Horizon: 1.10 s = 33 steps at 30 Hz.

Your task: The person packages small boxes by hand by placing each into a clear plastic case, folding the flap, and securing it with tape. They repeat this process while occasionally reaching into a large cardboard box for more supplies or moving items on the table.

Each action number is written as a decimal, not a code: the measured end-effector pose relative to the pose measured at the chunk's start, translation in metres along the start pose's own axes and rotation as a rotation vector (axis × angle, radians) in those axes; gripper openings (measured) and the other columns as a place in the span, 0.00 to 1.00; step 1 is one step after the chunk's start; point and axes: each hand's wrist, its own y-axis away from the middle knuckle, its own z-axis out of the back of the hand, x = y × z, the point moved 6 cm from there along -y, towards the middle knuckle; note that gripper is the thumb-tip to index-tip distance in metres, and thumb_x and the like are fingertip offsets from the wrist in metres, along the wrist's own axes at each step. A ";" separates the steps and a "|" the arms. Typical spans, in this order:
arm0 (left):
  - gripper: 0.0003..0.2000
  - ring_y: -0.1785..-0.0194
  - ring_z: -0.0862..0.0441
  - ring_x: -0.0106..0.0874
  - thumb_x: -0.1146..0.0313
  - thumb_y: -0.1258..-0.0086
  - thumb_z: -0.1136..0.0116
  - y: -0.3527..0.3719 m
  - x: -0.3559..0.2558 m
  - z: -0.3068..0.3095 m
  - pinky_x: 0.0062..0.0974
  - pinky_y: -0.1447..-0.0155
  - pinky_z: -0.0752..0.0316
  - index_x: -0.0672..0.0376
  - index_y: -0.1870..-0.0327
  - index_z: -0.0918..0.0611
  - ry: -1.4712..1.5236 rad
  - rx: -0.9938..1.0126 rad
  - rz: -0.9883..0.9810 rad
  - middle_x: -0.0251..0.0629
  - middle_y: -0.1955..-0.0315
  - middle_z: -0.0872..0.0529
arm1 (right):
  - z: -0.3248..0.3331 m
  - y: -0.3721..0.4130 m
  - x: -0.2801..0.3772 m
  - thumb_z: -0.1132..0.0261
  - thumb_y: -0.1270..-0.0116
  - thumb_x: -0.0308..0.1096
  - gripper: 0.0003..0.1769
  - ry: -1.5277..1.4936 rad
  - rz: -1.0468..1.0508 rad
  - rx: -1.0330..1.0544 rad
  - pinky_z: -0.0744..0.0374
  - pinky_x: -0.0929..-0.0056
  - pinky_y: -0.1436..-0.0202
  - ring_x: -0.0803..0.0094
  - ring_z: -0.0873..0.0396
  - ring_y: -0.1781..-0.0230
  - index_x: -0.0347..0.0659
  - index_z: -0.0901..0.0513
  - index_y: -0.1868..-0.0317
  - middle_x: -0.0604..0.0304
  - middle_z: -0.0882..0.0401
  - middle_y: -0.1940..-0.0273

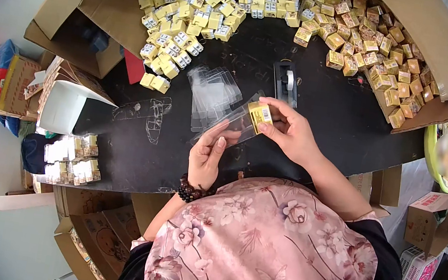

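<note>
My left hand grips a clear plastic sleeve, fingers beneath it and thumb on top. Between the thumb and fingers of my right hand is a small yellow box with a barcode on it. The box is at the upper end of the sleeve and overlaps it in this view. Just beyond my left hand lies a loose stack of flat clear plastic sleeves on the black table. A tape dispenser stands behind my right hand.
Many small yellow boxes are heaped along the table's far side, more boxes at the right beside a cardboard flap. Wrapped packs stand at the left edge near an open white carton. A green basin is at the right.
</note>
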 end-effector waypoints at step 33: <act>0.09 0.57 0.14 0.34 0.76 0.21 0.54 -0.002 -0.031 -0.008 0.27 0.51 0.20 0.69 0.47 0.25 -0.486 -0.001 -0.181 0.45 0.60 0.15 | -0.027 0.002 -0.018 0.39 0.28 0.25 0.21 -0.310 0.012 -0.072 0.26 0.74 0.36 0.71 0.24 0.40 0.30 0.30 0.37 0.53 0.22 0.42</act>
